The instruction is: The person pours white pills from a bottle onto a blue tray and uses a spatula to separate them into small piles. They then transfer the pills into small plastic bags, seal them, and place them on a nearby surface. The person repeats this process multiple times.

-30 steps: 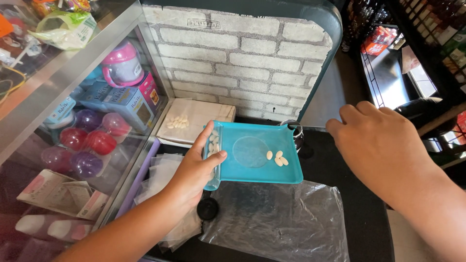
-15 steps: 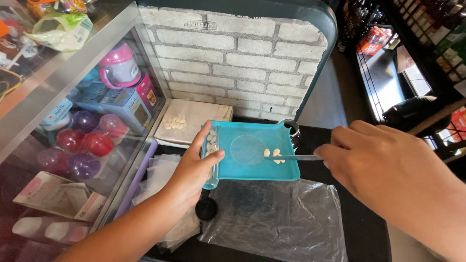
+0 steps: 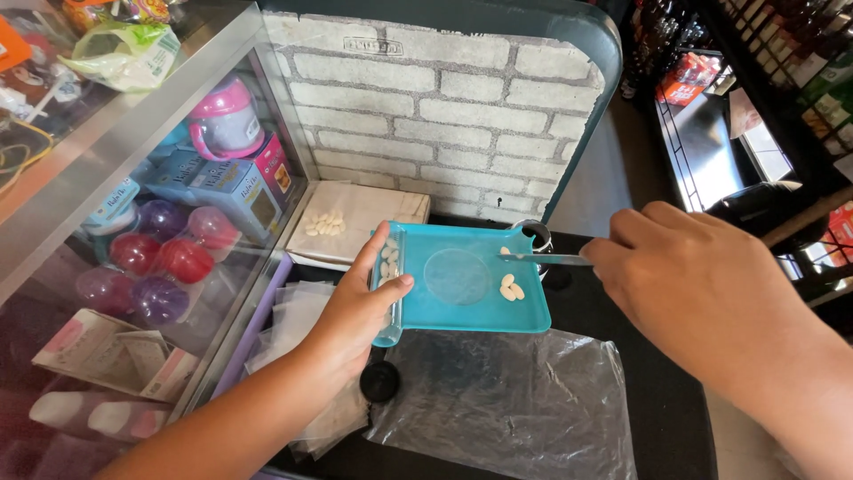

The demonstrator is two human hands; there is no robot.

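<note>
The left hand (image 3: 360, 307) grips the left edge of a teal tray (image 3: 462, 313), thumb on top, holding it above the black desk (image 3: 662, 400). The tray's left channel holds several white pills (image 3: 389, 258). On the tray's flat part, three pills (image 3: 512, 287) lie just right of a round clear patch; one more sits near the far edge. The right hand (image 3: 702, 284) is closed around a thin metal spatula (image 3: 544, 259), its tip over the tray near the far edge. A clear bag (image 3: 506, 400) lies flat on the desk below the tray. A black cap (image 3: 380, 380) rests beside the left wrist. At the desk's far left corner, a white packet (image 3: 355, 218) carries a small pile of pills (image 3: 323, 224).
</note>
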